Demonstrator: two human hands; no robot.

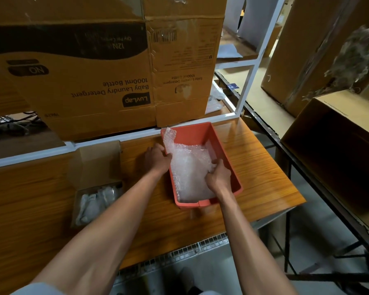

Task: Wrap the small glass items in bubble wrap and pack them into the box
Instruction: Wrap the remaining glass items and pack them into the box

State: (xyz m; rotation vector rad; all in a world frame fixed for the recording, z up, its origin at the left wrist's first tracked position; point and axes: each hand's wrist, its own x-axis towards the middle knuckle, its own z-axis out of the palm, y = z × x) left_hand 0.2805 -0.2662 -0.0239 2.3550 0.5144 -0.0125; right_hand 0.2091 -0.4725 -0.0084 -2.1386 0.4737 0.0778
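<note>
An orange plastic bin point(224, 152) sits on the wooden table, with a crumpled sheet of bubble wrap point(189, 167) lying in it and rising over its far left corner. My left hand point(157, 157) grips the wrap at the bin's left wall. My right hand point(218, 177) reaches into the bin and clutches the wrap's right edge. To the left, a small open cardboard box point(96, 167) holds several pale wrapped items point(98, 201), partly hidden behind my left forearm.
A big detergent carton point(107, 67) stands on a white frame point(115, 138) just behind the bin. The table edge point(294, 194) drops off at the right. Beyond it, an open carton point(337, 150) rests on a dark rack.
</note>
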